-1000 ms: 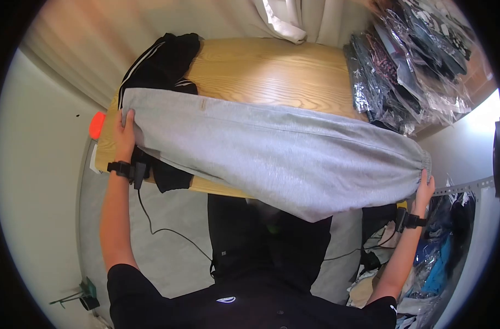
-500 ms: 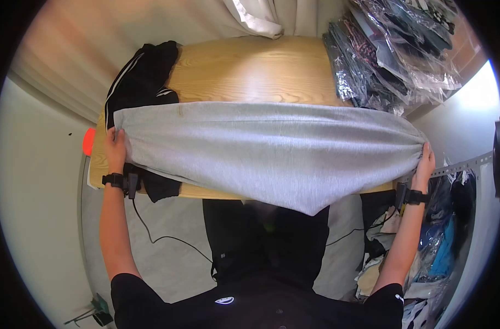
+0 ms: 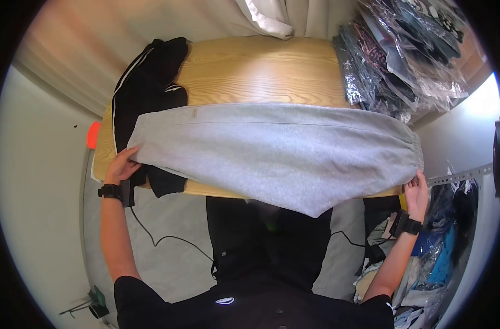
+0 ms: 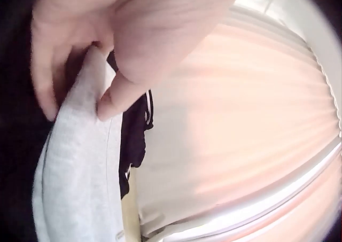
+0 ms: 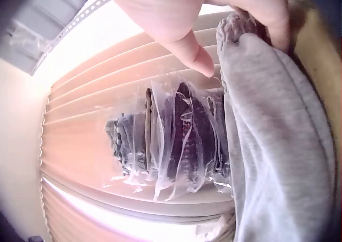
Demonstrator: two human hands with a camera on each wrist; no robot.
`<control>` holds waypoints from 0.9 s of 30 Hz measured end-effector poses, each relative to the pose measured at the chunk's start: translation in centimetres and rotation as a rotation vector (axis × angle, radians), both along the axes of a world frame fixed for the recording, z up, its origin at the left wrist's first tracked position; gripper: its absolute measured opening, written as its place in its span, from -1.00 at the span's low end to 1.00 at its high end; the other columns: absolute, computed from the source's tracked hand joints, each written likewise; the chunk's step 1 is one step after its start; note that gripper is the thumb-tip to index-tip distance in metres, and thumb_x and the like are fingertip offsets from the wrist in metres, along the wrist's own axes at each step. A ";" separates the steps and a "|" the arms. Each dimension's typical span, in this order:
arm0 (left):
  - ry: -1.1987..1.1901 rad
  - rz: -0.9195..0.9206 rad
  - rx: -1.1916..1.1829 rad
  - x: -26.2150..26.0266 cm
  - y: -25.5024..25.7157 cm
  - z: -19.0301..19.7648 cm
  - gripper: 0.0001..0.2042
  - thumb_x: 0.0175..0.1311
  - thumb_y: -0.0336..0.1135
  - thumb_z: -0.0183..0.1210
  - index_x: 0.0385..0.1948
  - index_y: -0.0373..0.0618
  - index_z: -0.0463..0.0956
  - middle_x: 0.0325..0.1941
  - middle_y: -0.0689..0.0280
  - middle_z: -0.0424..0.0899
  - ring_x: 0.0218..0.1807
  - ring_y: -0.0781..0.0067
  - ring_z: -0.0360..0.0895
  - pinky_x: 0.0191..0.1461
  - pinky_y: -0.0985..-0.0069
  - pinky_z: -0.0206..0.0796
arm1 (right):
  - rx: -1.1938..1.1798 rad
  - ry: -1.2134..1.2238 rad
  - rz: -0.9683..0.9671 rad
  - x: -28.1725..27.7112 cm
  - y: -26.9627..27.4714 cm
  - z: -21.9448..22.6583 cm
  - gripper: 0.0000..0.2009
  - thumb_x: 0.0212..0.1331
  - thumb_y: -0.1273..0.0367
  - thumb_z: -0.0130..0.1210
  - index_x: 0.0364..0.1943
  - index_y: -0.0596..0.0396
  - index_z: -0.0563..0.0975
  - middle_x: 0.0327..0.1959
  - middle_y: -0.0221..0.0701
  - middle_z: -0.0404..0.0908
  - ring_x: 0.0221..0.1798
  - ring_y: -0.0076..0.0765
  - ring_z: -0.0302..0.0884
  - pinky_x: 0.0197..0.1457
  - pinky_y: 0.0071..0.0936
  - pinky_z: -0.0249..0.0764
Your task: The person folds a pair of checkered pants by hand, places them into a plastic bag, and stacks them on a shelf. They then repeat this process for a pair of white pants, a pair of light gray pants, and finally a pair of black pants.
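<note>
Grey sweatpants [image 3: 272, 148], folded lengthwise, stretch across the table with the gathered elastic waist at the right and the crotch point hanging over the front edge. My left hand [image 3: 121, 164] pinches the leg end at the left; in the left wrist view its thumb [image 4: 109, 104] lies on one face of the cloth and the fingers behind it. At the lower waist corner is my right hand [image 3: 417, 193]. In the right wrist view its thumb [image 5: 199, 60] stands away from the waistband [image 5: 235, 29], the other fingers partly hidden behind the cloth.
Black clothing with white stripes [image 3: 145, 82] lies on the left of the wooden table [image 3: 261, 66], partly under the sweatpants. Clothes in clear plastic bags [image 3: 398, 60] are piled at the back right. More bagged garments [image 3: 442, 241] sit low at the right. Cables run from both wrists.
The sweatpants have levelled out and come down over the table. My left hand has slid lower along the leg end; the right thumb has come away from the waist.
</note>
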State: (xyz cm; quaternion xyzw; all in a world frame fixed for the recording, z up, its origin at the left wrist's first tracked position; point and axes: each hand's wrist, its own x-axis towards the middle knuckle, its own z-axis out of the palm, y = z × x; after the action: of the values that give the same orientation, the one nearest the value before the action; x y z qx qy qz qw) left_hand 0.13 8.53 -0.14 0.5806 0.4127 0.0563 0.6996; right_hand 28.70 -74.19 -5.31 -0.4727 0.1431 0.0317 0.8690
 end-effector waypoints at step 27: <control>-0.846 0.529 0.040 1.8 -6.8 0.3 -0.52 0.46 -0.14 -0.07 0.28 -0.26 0.27 0.33 0.12 0.39 0.36 0.13 0.30 0.45 0.23 0.10 | 0.380 -0.076 0.041 -3.0 7.6 -2.6 -0.54 0.25 0.43 0.01 0.24 0.24 0.32 0.30 -0.23 0.39 0.36 -0.14 0.26 0.48 -0.17 0.08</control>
State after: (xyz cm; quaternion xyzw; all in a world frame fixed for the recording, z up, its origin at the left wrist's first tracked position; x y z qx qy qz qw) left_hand 1.94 1.70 0.19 0.3955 0.2247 0.4702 0.7563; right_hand 25.72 -66.56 -7.95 -0.3040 0.0919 0.0580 0.9465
